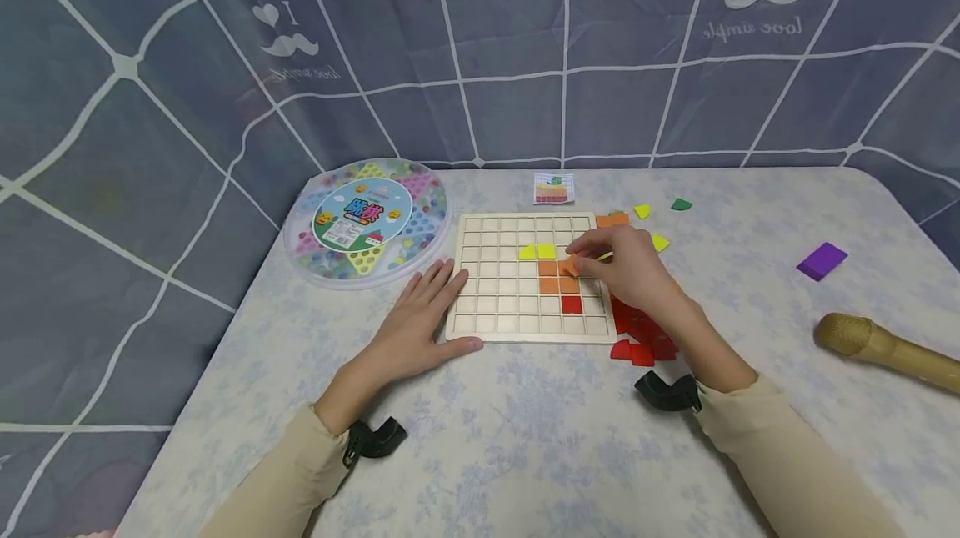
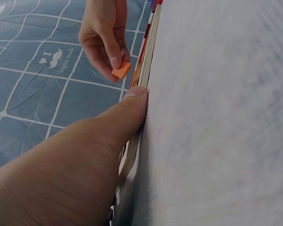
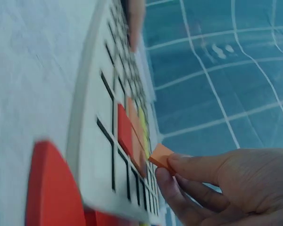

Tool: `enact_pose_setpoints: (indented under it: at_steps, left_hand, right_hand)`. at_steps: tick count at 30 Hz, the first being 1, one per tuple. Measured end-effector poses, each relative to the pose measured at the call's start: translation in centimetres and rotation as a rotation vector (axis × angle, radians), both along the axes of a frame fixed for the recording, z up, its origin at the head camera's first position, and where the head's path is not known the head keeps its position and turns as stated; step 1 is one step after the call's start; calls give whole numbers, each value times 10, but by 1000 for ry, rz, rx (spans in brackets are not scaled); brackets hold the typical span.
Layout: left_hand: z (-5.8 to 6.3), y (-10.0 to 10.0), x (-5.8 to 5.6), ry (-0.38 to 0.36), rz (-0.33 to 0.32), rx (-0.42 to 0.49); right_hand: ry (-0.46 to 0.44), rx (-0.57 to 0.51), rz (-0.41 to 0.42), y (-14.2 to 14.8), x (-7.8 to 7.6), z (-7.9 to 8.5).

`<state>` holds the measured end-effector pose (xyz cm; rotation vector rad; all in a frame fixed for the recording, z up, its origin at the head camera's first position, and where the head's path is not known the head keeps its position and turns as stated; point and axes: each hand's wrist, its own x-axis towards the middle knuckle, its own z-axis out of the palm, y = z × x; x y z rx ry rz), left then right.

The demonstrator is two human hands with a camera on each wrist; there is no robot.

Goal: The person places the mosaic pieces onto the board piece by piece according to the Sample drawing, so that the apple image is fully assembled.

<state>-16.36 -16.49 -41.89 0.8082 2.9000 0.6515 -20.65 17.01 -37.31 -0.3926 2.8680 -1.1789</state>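
A pale wooden grid board (image 1: 487, 304) lies on the table with yellow tiles (image 1: 537, 252), orange tiles (image 1: 549, 284) and one red tile (image 1: 572, 304) in its squares. Just above its right part, my right hand (image 1: 626, 267) pinches a small orange tile (image 3: 161, 156) between thumb and fingers. The right wrist view shows that tile tilted, close to the orange ones in the board. My left hand (image 1: 420, 317) rests at the board's left edge with fingers spread. In the left wrist view its thumb (image 2: 132, 101) touches the board's rim.
Red pieces (image 1: 642, 334) lie beside the board's right edge, partly under my right hand. Yellow and green pieces (image 1: 681, 204) are scattered behind. A small picture card (image 1: 553, 188), a round clear case (image 1: 442, 225), a purple block (image 1: 822, 261) and a tan microphone-shaped object (image 1: 885, 346) surround the board.
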Motion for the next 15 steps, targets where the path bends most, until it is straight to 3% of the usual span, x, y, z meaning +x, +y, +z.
enact_pose_setpoints:
  at_steps: [9, 15]
  left_hand:
    - [2, 1, 1, 6, -4, 7]
    - [3, 2, 2, -2, -4, 13]
  right_hand:
    - [48, -37, 78, -43, -10, -9]
    - [101, 11, 89, -57, -13, -14]
